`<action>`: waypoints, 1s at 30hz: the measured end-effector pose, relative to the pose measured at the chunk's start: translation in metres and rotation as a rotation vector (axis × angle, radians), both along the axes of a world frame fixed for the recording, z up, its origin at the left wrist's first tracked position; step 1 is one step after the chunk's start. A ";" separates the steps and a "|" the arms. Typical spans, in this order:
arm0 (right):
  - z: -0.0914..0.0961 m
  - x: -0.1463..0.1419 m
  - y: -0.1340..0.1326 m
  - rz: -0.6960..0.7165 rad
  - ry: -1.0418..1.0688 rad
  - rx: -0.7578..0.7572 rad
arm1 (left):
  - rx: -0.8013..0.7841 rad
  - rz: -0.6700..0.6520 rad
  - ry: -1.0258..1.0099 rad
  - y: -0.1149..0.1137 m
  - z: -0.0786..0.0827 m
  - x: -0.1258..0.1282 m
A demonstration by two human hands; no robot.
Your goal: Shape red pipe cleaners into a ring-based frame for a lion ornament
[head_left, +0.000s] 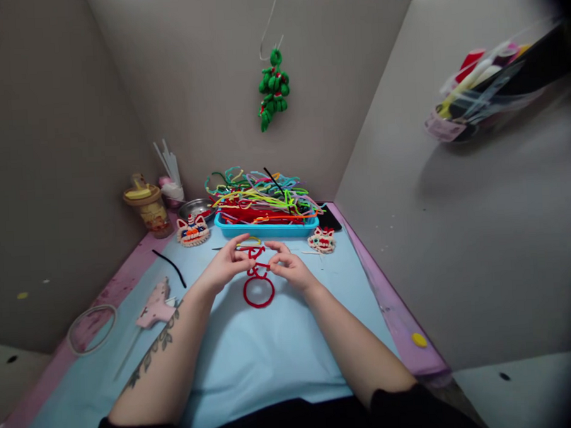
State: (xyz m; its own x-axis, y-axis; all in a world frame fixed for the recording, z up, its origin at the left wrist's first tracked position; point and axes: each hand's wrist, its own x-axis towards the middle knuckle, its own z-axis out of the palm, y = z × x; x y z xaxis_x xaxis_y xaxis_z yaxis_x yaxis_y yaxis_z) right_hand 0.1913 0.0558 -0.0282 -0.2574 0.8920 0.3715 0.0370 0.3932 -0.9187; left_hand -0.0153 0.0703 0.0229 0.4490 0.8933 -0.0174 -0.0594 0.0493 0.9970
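Between both hands, above the blue cloth [272, 353], stretches a short red pipe cleaner [262, 265]. My left hand [229, 264] pinches one end of it with thumb and finger. At the other end, the fingertips of my right hand [290, 268] are closed on it. Just below lies a round red pipe cleaner ring [260, 306], flat on the cloth. More bent red pipe cleaner pieces [255, 250] show behind the fingers, partly hidden. A thin pointed tool, perhaps scissors or tweezers [217, 248], lies beyond my left hand.
A blue tray [267, 230] heaped with coloured pipe cleaners stands at the back. Lion-face pieces [193, 232] flank it. A pink glue gun [154, 306] and a black pipe cleaner [171, 265] lie left. Grey partitions enclose the table; a bag [474, 101] hangs right.
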 end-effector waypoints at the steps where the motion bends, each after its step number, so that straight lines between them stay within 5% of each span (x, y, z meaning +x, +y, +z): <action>1: -0.001 0.000 0.000 0.029 0.027 -0.005 | -0.018 -0.016 -0.011 0.000 0.000 0.000; 7: 0.000 0.002 0.001 0.122 0.115 -0.073 | -0.066 -0.040 -0.042 0.002 0.000 -0.005; 22: -0.009 0.005 0.008 0.097 0.151 -0.107 | -0.054 -0.041 -0.004 0.007 -0.001 -0.009; 30: 0.013 -0.002 -0.010 -0.343 -0.271 0.284 | 0.360 -0.025 0.321 -0.001 -0.003 -0.005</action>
